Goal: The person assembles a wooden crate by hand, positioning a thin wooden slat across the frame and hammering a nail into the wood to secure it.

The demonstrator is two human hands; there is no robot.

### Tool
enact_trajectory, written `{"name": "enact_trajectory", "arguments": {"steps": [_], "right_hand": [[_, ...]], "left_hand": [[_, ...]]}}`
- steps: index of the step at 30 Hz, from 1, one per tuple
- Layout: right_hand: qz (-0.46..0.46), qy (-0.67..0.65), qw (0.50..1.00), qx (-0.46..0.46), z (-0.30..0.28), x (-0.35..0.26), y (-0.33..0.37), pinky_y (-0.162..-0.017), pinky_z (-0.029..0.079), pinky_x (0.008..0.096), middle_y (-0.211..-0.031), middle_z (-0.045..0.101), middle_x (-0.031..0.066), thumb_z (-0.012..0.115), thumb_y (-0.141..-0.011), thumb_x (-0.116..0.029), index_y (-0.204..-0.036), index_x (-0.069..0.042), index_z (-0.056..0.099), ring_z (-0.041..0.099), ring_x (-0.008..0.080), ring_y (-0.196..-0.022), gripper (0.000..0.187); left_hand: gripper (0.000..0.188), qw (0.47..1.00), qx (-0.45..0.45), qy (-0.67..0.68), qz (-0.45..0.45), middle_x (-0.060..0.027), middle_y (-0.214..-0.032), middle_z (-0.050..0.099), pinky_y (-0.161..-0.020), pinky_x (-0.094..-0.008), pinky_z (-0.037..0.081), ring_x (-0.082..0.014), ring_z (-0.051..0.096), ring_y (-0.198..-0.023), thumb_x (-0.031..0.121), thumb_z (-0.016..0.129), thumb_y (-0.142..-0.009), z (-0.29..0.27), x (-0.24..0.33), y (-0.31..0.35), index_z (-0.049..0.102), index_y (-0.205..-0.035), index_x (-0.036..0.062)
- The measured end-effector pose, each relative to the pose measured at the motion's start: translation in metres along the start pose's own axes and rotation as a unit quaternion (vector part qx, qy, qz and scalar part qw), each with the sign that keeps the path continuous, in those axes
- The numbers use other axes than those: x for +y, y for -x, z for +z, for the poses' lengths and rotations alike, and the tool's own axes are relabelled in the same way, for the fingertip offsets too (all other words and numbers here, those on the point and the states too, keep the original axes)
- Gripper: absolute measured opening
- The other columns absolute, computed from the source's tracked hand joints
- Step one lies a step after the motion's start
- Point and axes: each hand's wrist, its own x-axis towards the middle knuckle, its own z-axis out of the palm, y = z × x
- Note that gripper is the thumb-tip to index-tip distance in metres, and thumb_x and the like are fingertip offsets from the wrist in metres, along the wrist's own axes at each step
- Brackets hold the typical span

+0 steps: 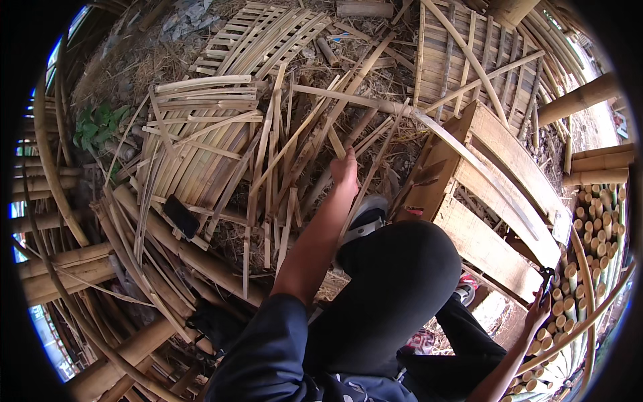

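Note:
My left hand (345,173) reaches forward into a heap of loose bamboo strips. Its fingers are closed around the near end of a short bamboo strip (336,143). Out to the right, my right hand (538,312) grips a pair of dark pincers (547,280), their head pointing up beside the corner of a wooden crate (479,218). The crate is made of pale planks with gaps between them. A long split bamboo strip (469,157) lies slanting across its top.
Slatted bamboo panels (194,157) lie at the left, with a black phone (181,216) on the near edge. Another panel (462,60) leans behind the crate. Cut bamboo poles (569,308) are stacked at the right. My bent knee (408,275) sits between my arms.

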Motion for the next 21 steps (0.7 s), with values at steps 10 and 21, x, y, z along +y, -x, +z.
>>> {"name": "enact_trajectory", "arguments": {"steps": [10,21], "right_hand": [[-0.005,-0.020,1.000,0.019,-0.006,-0.015,0.004,-0.044,0.038,0.0295,-0.078,0.071,0.0075,0.061,-0.101,-0.032,-0.103,0.000,0.067,0.051,0.0100,-0.046,0.033],[0.015,-0.068,0.996,0.057,-0.014,-0.020,0.008,-0.047,0.039,0.0281,-0.079,0.071,0.0048,0.061,-0.102,-0.030,-0.105,-0.002,0.068,0.052,0.0082,-0.049,0.030]], "left_hand": [[0.022,0.983,-0.151,-0.058,-0.085,0.0018,-0.059,0.032,-0.042,-0.0276,0.029,-0.0102,0.033,-0.046,0.031,0.047,-0.107,-0.084,0.048,0.024,0.046,-0.100,0.0101],[0.021,0.877,-0.403,0.073,-0.250,0.0075,-0.065,0.038,-0.051,-0.0226,0.034,-0.0031,0.035,-0.053,0.028,0.051,-0.106,-0.219,0.085,0.154,0.056,-0.111,0.0087]]}}
